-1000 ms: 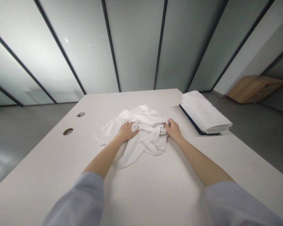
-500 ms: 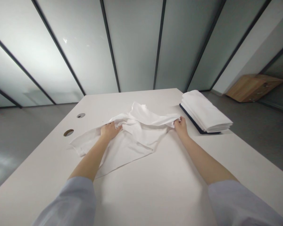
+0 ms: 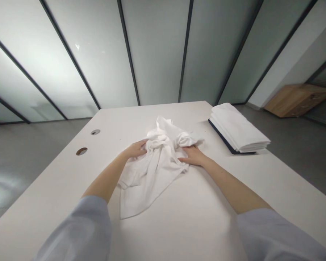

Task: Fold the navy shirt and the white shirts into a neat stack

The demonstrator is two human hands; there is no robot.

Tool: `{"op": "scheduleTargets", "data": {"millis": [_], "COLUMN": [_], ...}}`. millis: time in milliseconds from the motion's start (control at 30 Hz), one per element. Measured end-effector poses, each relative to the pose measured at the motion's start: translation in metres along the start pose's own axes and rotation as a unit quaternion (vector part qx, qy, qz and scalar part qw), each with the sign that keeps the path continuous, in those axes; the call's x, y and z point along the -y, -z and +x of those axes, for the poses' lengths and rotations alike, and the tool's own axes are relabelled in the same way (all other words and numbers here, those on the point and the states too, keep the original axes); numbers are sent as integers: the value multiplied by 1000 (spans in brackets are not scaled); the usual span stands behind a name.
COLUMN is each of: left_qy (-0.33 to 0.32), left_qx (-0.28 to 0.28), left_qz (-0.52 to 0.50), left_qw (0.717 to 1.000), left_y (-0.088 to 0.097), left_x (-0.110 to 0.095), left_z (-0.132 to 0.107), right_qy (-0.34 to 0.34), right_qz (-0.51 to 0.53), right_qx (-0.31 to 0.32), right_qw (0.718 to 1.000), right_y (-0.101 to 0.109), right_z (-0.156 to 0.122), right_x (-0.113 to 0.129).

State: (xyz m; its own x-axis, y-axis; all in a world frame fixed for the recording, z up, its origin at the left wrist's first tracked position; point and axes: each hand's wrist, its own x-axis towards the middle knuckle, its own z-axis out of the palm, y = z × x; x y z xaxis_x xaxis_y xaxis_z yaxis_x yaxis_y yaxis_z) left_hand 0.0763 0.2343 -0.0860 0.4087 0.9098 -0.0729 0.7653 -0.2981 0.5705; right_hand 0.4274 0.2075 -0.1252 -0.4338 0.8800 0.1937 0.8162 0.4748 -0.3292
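A crumpled white shirt (image 3: 157, 163) lies on the table in front of me, bunched in the middle, with a flat corner spread toward me. At its left side, my left hand (image 3: 136, 149) rests against the folds, thumb and fingers apart, the fingertips partly hidden in the cloth. On the right, my right hand (image 3: 194, 156) lies palm down on the shirt with fingers stretched out and thumb spread; a fold covers part of the fingers.
A stack of folded white cloth (image 3: 237, 127) sits on the right side of the white table (image 3: 184, 224), over a dark flat item (image 3: 222, 137). Two round holes are at the left edge. Frosted glass panels stand behind; a wooden cabinet (image 3: 296, 100) is far right.
Both hands have moved closer together, the right one farther, bunching the shirt between them. My right hand has let go of the shirt's right end, and its fingers have spread.
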Motion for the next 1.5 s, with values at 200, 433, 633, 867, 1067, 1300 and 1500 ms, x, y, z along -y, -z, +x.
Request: {"op": "scheduleTargets", "data": {"millis": [200,433,633,867,1067,1300,1500], "left_qy": [146,173,225,-14,49,171,276], "left_qx": [-28,-46,-22,-79,-16,-129,-295], "left_qz": [192,287,328,372,248,20,-114], "left_qw": [970,941,917,925,967,977,908], "left_y": [16,16,15,-5,-18,-22,30], "left_x": [37,38,-6,-38,-33,-27,23], "left_z": [-13,-19,-5,10,50,75,44], "right_qy": [-109,-255,-105,-1,2,-9,-156], "right_qz": [-46,-117,-75,-96,-92,-96,124], "right_qx": [3,-192,-140,10,2,-28,-160], "right_qw": [993,940,982,995,996,995,967], "right_y": [6,25,23,-2,2,6,17], "right_z": [2,-3,-3,6,4,5,4], "right_x": [-31,-62,-28,14,11,11,-23]}}
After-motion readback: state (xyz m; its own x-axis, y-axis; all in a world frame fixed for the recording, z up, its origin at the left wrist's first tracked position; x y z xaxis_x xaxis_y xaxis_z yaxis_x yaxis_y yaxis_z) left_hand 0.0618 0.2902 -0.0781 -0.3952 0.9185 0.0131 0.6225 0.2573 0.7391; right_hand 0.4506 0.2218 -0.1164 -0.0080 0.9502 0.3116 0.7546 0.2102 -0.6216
